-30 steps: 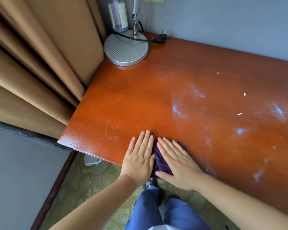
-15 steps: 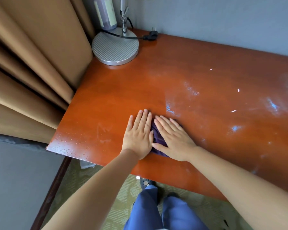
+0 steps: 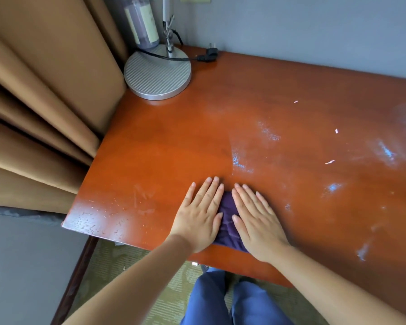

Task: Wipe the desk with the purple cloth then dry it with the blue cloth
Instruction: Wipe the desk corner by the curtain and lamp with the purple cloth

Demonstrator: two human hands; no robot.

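Head view, and both hands are down flat on the desk (image 3: 279,95), side by side near its front edge: left hand (image 3: 198,216) and right hand (image 3: 258,221), fingers straight and lightly spread, palms pressing the purple cloth (image 3: 227,227) that shows only as a bunched strip between them. Neither hand curls round it, they just bear down on it. Judging by the surface, the wiping is partway: the left part of the desk looks even in sheen, while pale smears (image 3: 267,134) and three small white flecks (image 3: 329,162) sit across the right part, so I'd say that side has yet to be wiped. No blue cloth anywhere in sight, so the drying step has not begun. The count: two hands, one purple cloth, one desk, one round lamp base (image 3: 157,73) at the back corner, one plug (image 3: 211,52) lying just beside it, one bottle (image 3: 142,24) behind, curtains (image 3: 45,90) to the left
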